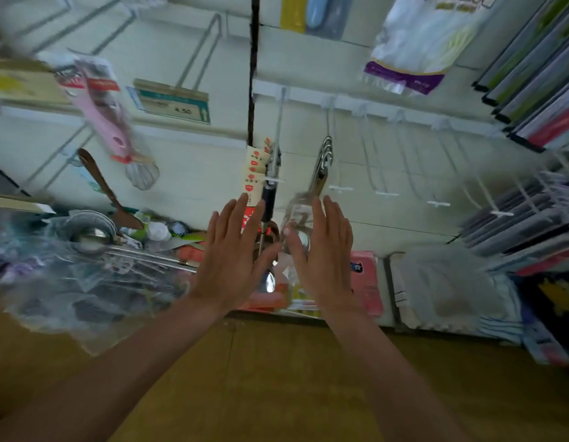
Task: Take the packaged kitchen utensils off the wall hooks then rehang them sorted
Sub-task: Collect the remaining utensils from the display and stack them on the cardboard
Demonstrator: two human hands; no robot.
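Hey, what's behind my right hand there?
Steel utensils in clear wrap hang from a wall hook behind your right hand. Their handles show above the fingers; the hand covers much of their lower ends, so the type is unclear.

You're facing a pale, off-white panelled wall point(193, 173) with horizontal grooves running across it, split by a dark vertical seam point(253, 90) between two sections. Under you there's a yellowish-brown floor point(276, 393), probably wood planks, though it's blurry. Light looks soft and even.
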